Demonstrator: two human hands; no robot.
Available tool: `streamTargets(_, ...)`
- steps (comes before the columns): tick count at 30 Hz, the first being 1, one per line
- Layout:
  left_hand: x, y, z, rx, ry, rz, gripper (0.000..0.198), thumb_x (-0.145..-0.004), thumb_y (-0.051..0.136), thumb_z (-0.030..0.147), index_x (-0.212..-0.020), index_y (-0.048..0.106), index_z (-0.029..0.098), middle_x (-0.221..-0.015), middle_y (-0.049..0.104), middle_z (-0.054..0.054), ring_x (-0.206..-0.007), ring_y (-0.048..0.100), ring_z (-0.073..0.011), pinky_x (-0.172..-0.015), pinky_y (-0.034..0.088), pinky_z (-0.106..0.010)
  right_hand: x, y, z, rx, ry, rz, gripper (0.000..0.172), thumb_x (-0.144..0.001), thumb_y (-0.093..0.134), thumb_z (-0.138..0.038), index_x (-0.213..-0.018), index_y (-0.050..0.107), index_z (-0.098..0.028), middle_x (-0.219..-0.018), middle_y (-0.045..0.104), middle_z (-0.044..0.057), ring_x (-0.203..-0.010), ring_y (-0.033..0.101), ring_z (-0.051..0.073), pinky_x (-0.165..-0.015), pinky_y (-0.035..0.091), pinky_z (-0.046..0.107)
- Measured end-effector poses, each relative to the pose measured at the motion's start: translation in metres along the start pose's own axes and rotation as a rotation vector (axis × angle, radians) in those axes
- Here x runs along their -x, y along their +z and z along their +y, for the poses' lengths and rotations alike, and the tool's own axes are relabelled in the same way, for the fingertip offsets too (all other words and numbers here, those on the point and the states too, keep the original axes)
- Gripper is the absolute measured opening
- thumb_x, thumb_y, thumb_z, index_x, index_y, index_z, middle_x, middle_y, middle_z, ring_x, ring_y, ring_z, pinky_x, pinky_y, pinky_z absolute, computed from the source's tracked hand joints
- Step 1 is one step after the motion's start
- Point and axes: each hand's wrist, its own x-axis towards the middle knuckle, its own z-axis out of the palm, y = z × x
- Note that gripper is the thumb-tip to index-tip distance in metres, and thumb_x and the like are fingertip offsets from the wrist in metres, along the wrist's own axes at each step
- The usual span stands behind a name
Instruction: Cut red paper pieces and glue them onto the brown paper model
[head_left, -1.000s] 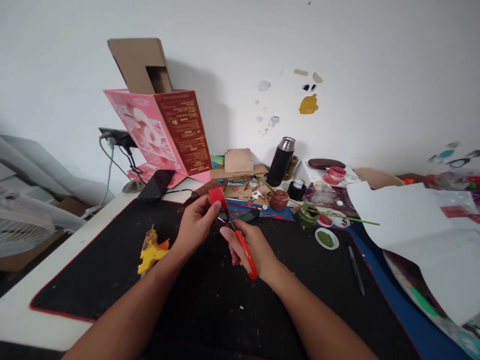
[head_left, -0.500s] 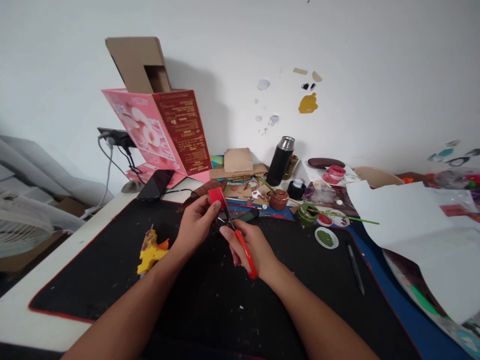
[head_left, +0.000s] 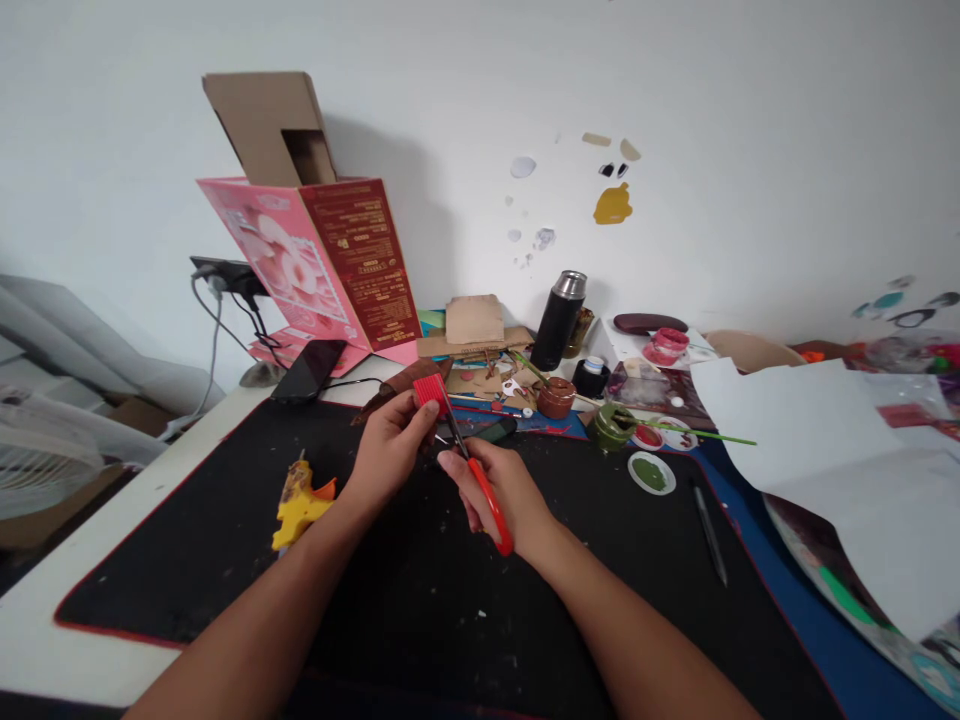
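the left hand (head_left: 390, 450) pinches a small red piece (head_left: 428, 390) with lines on it. the right hand (head_left: 514, 490) holds red-handled scissors (head_left: 491, 508), and the blades (head_left: 455, 428) are right at the edge of the red piece. a yellow glue gun (head_left: 295, 508) lies on a black mat (head_left: 420, 600) on the white counter (head_left: 97, 665), by the left arm. a little dish (head_left: 651, 474) of green paint sits near a green jar (head_left: 612, 432). a tall black bottle (head_left: 553, 335) stands at the back.

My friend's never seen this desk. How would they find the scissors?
Find the big black mat. Above it, the left hand pinches a red ribbed piece, and just beside it the right hand holds the scissors. Their handle is red too, but it makes a loop joined to thin metal blades.
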Motion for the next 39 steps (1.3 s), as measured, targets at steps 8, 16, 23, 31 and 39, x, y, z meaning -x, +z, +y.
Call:
streamTargets(8, 0.0003, 0.0004, 0.0003, -0.011, 0.001, 0.009, 0.036, -0.090, 0.071, 0.051, -0.074, 0.063, 0.019, -0.058, 0.055, 0.004, -0.052, 0.047, -0.0114, -0.052, 0.038, -0.024, 0.0002, -0.0006, -0.0012, 0.027, 0.024, 0.010, 0.042, -0.099, 0.065, -0.063, -0.087, 0.060, -0.023, -0.049, 0.054, -0.008, -0.035, 0.052, 0.011, -0.037, 0.040, 0.020)
streamTargets(16, 0.0000, 0.0006, 0.0013, 0.003, -0.008, 0.002, 0.036, -0.088, 0.072, 0.052, -0.075, 0.062, 0.019, -0.058, 0.055, 0.004, -0.052, 0.047, -0.0114, -0.051, 0.038, -0.024, 0.0000, -0.0003, -0.0022, 0.019, 0.043, 0.006, 0.044, -0.098, 0.065, -0.065, -0.088, 0.060, -0.023, -0.049, 0.053, -0.009, -0.035, 0.051, 0.011, -0.036, 0.039, 0.020)
streamTargets(23, -0.0003, 0.0006, 0.0035, -0.016, -0.018, -0.002, 0.036, -0.088, 0.072, 0.051, -0.072, 0.061, 0.020, -0.058, 0.055, 0.003, -0.052, 0.048, -0.0116, -0.051, 0.038, -0.024, -0.0002, 0.0002, -0.0028, 0.034, 0.058, 0.015, 0.047, -0.096, 0.066, -0.069, -0.090, 0.062, -0.022, -0.050, 0.054, -0.007, -0.035, 0.051, 0.012, -0.036, 0.038, 0.021)
streamTargets(31, -0.0005, 0.0006, 0.0043, -0.031, -0.031, -0.005, 0.037, -0.088, 0.070, 0.052, -0.072, 0.061, 0.020, -0.057, 0.056, 0.003, -0.051, 0.047, -0.0118, -0.051, 0.038, -0.024, -0.0011, 0.0009, 0.0030, 0.038, 0.063, 0.012, 0.046, -0.097, 0.065, -0.068, -0.094, 0.064, -0.022, -0.050, 0.053, -0.007, -0.036, 0.053, 0.012, -0.036, 0.039, 0.021)
streamTargets(39, 0.0001, 0.0015, 0.0070, -0.026, -0.039, -0.011, 0.037, -0.088, 0.071, 0.051, -0.072, 0.060, 0.020, -0.058, 0.055, 0.003, -0.051, 0.047, -0.0118, -0.051, 0.038, -0.024, -0.0017, -0.0001, 0.0019, 0.054, 0.096, 0.014, 0.042, -0.097, 0.068, -0.064, -0.097, 0.066, -0.021, -0.051, 0.054, -0.007, -0.035, 0.053, 0.012, -0.036, 0.040, 0.021)
